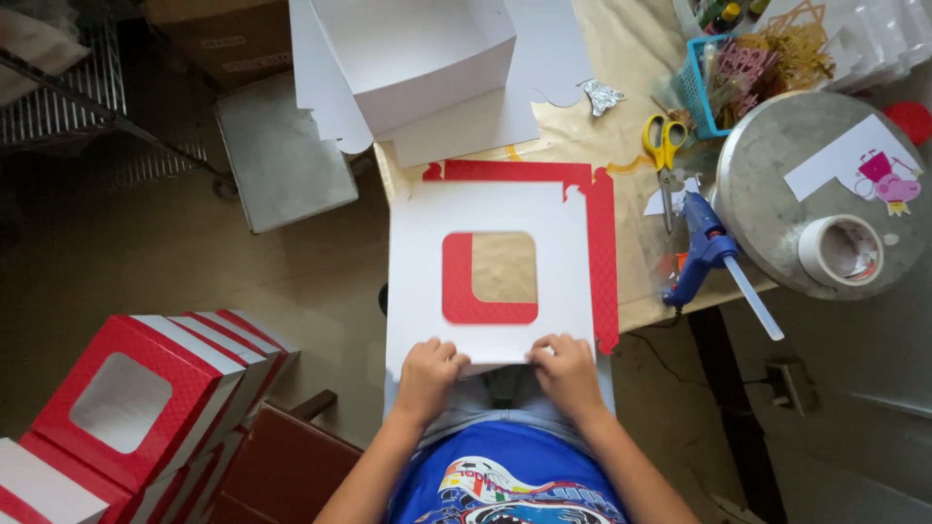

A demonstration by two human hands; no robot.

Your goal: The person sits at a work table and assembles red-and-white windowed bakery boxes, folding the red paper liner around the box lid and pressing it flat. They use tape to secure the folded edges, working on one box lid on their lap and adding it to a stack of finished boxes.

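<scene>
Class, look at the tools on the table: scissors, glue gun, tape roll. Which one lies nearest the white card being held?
The blue glue gun: it lies just right of the white windowed card; the yellow-handled scissors and tape roll lie farther off.

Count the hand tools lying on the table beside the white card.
2. Yellow-handled scissors lie right of the white card, near the blue basket. A blue glue gun lies just below them by the round metal tray. The basket may hide more.

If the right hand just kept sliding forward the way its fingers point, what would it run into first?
Probably nothing solid at first: the right hand would slide up the white card sheet it grips, toward the square window cut in it. Red card lies beneath and beyond, though depth is hard to judge.
</scene>
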